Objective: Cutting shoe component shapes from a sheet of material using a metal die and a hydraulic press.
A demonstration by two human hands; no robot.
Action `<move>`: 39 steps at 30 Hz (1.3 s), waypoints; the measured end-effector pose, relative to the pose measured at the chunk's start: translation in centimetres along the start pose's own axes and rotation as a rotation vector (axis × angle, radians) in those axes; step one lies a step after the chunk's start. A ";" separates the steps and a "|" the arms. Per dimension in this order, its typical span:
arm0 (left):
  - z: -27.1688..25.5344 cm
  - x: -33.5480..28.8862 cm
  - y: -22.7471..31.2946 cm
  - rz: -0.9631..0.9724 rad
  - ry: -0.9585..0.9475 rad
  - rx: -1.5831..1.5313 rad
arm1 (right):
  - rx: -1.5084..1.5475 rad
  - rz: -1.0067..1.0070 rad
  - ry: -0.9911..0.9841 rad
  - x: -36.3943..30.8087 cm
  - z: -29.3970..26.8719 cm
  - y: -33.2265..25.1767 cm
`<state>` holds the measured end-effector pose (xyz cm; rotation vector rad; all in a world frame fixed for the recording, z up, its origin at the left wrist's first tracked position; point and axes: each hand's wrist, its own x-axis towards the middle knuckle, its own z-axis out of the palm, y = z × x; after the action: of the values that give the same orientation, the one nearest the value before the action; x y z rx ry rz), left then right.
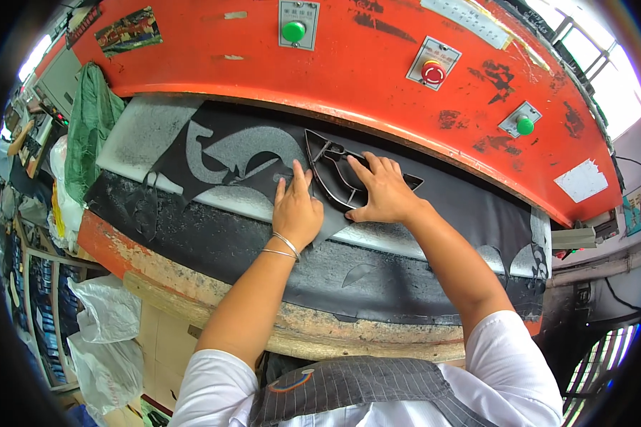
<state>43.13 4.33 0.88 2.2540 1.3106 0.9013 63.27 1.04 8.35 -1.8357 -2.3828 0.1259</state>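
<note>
A black sheet that looks like leather (470, 206) lies over the pale cutting board (149, 117), with curved shapes cut out of its left part. On the sheet stands a dark metal cutting die (320, 174), a curved, pointed frame with cross bars. My right hand (386, 191) grips the die from its right side, thumb at the near edge and fingers over the far bars, covering part of it. Just left of the die, my left hand (298, 213) lies on the sheet beside the cut-outs, fingers stretched out and nothing held. Two bangles (286, 244) circle that wrist.
Close behind the board rises an orange machine beam (377, 64) with a green button (293, 31), a red stop button (433, 72) and another green button (525, 125). A worn wooden edge (320, 331) borders the near side. Plastic bags (107, 356) hang at the lower left.
</note>
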 end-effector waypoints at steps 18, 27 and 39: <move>-0.4 2.0 -0.2 -0.095 0.041 -0.086 | 0.221 0.423 0.481 -4.4 4.5 0.2; -1.3 3.8 1.1 -0.114 0.005 -0.087 | 0.209 0.430 0.443 -4.5 1.3 0.9; -13.6 20.5 5.9 0.484 0.521 0.054 | -0.471 0.628 1.592 -2.2 -17.7 17.1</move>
<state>44.80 19.28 21.17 2.5289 0.9781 1.7319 82.89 3.05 23.28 -1.5873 -0.7273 -1.3363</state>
